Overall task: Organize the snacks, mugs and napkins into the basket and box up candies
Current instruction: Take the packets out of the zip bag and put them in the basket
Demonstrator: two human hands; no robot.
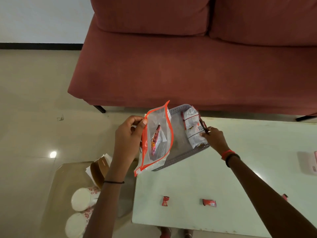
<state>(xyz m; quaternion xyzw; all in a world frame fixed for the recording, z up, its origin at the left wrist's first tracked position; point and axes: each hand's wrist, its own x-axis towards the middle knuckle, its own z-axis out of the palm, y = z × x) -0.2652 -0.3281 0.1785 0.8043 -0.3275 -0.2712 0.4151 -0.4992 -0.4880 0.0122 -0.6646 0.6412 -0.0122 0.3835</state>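
My left hand (127, 134) grips the orange-edged rim of a clear zip bag (158, 140) held up over the left side of a grey perforated basket (178, 127). One red snack packet (155, 140) lies inside the bag. My right hand (214, 137) reaches into the basket's right side and pinches a white-and-red snack packet (193, 129) among several stacked there. Three red wrapped candies (165, 201) (209, 203) (284, 197) lie on the pale table (223, 186). Two white mugs (84, 198) (76, 224) with red flowers lie on the lower glass table at left.
A brown holder with white napkins (99, 170) sits on the glass side table. A pink box (308, 162) rests at the table's right edge. A red sofa (188, 66) stands right behind the table. Beige tiled floor lies to the left.
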